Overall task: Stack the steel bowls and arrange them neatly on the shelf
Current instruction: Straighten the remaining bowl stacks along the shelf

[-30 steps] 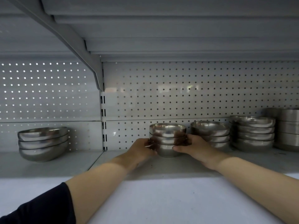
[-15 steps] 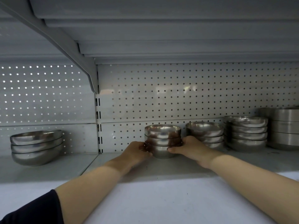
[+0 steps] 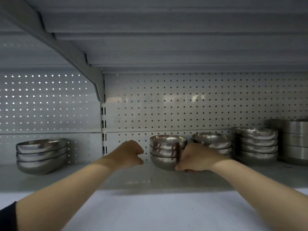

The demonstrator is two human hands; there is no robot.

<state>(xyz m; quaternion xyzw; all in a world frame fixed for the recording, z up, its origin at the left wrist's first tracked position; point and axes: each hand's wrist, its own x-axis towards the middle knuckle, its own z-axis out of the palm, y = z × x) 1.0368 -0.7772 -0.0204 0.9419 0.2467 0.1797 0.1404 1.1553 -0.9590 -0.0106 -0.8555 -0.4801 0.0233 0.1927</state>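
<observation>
Three nested steel bowls form the far-left stack (image 3: 41,155) on the grey shelf (image 3: 116,180), well apart from the rest. Next comes the left hand (image 3: 128,153), fingers curled and holding nothing, just beside the centre stack (image 3: 166,151) but clear of it. That centre stack — three bowls, upright on the shelf — is touched on its right side by the right hand (image 3: 194,158), its curled fingers against the lowest bowl. Further right stand a second stack (image 3: 211,140), a taller stack (image 3: 255,145) and — at the frame edge — straight-walled steel containers (image 3: 293,140).
</observation>
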